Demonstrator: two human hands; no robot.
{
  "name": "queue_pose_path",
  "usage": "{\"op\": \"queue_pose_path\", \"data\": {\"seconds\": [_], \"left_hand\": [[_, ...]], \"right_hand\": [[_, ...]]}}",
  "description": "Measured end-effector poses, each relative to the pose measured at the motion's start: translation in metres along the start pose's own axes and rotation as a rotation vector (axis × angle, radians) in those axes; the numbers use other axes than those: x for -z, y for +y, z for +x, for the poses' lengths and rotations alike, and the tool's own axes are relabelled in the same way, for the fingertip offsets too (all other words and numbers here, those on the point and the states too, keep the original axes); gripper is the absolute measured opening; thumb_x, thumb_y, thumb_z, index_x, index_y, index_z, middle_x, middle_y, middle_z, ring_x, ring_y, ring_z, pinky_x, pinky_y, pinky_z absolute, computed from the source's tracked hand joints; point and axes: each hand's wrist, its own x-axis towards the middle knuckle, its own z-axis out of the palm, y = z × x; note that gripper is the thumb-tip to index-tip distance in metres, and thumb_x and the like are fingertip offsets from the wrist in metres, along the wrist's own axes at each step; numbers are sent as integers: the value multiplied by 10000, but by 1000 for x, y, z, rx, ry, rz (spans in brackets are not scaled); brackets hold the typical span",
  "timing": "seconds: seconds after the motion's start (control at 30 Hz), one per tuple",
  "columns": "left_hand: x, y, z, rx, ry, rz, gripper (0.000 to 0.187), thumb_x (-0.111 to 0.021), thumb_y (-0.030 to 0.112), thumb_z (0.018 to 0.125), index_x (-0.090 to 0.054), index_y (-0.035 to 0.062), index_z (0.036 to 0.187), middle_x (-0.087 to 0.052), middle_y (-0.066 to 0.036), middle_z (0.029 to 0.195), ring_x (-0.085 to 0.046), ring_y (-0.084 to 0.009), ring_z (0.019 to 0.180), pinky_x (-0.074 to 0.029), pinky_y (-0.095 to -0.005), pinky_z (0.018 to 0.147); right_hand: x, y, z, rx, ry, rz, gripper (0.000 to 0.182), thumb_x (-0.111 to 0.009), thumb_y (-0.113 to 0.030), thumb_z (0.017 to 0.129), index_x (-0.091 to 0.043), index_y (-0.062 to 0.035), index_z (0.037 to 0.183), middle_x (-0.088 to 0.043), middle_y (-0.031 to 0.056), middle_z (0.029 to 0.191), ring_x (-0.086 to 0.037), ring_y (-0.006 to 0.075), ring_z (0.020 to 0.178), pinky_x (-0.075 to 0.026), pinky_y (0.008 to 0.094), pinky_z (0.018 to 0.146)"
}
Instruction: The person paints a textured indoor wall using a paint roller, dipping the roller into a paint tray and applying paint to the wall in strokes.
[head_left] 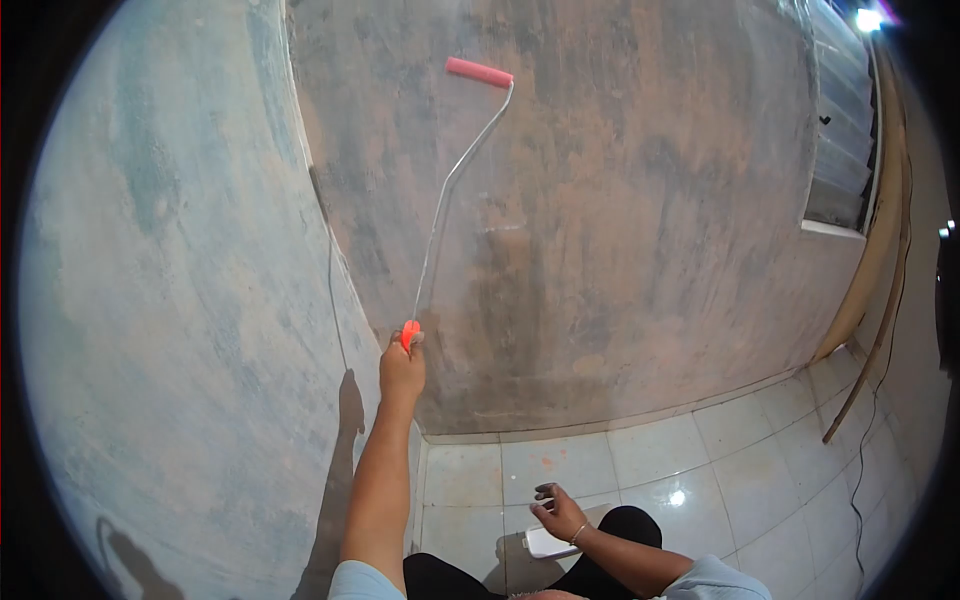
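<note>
A paint roller with a pink sleeve lies against the upper part of the blotchy brown-grey wall. Its long thin metal rod runs down to an orange handle, and my left hand is closed around that handle. Low in the view, my right hand is over the floor near my knee, fingers apart and slightly curled, with dark smudges on them. Beneath it sits a white tray-like object, partly hidden by the hand and my leg.
A pale bluish wall meets the brown wall at a corner on the left. White floor tiles have small orange spots near the wall. At right are a louvred window, a leaning wooden stick and a dark cable.
</note>
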Motion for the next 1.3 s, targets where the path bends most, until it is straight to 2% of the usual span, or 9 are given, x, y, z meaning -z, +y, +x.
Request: {"op": "queue_pose_path", "data": {"seconds": [0.13, 0.3, 0.4, 0.47, 0.6, 0.73, 0.83, 1.17, 1.3], "left_hand": [[-97, -82, -78, -27, -35, -94, 413, -466, 355, 949, -578, -24, 1067, -616, -275, 969, -587, -434, 953, -457, -455, 795], [-146, -172, -264, 302, -207, -28, 414, -451, 395, 949, -561, 10, 1056, -628, -281, 967, -585, -439, 991, -471, -473, 831], [-129, -150, -215, 198, -150, -62, 412, -453, 381, 950, -557, 10, 1096, -624, -279, 995, -581, -435, 1004, -470, -472, 835], [-96, -83, -130, -42, -85, -115, 404, -461, 343, 956, -555, 0, 1146, -613, -263, 1053, -578, -425, 1010, -464, -448, 835], [-34, 60, -16, -12, -83, -130, 396, -471, 340, 955, -570, -19, 1091, -619, -261, 998, -579, -433, 972, -458, -444, 811], [-134, -48, -96, -32, -109, -188, 410, -460, 372, 956, -566, 3, 1100, -610, -263, 1040, -572, -433, 1015, -459, -464, 813], [-179, -126, -221, 281, -244, -81, 410, -478, 385, 944, -554, 25, 1126, -622, -253, 1031, -582, -428, 1012, -461, -466, 840], [-143, -31, -90, 66, -170, -246, 400, -454, 365, 963, -570, 8, 1102, -626, -251, 995, -591, -427, 978, -470, -447, 825], [-195, -124, -239, 286, -229, -115, 397, -463, 370, 955, -555, 41, 1158, -620, -242, 1066, -581, -409, 1039, -458, -450, 875]], "right_hand": [[-2, -11, 0, 36, 26, 18, 466, -619, -229, 877, -449, 43, 1215, -589, 206, 1100, -652, 256, 890, -521, 339, 779], [20, -10, -22, -46, 58, 20, 475, -620, -236, 876, -449, 44, 1219, -590, 204, 1103, -648, 257, 894, -520, 343, 783], [34, -3, -20, -75, 59, -59, 474, -619, -240, 877, -449, 40, 1220, -592, 204, 1102, -647, 261, 895, -519, 346, 784], [31, -4, -19, -71, 46, -37, 465, -618, -242, 878, -455, 34, 1214, -597, 203, 1094, -649, 266, 894, -519, 346, 780], [18, -13, -4, 38, 1, -15, 473, -625, -251, 875, -457, 29, 1218, -594, 199, 1100, -652, 269, 887, -520, 347, 770], [12, -11, -6, 29, -13, -2, 472, -631, -247, 870, -457, 26, 1214, -586, 211, 1101, -656, 270, 878, -526, 354, 757], [20, -7, -16, 15, 10, 20, 477, -629, -247, 871, -454, 30, 1218, -585, 215, 1100, -655, 272, 881, -525, 353, 767], [36, -11, 0, -21, 33, 5, 474, -618, -253, 880, -457, 40, 1215, -597, 203, 1103, -650, 275, 922, -520, 340, 801], [33, 0, -11, -22, 50, 19, 465, -617, -247, 879, -461, 37, 1213, -599, 199, 1093, -653, 270, 909, -521, 338, 797]]}}
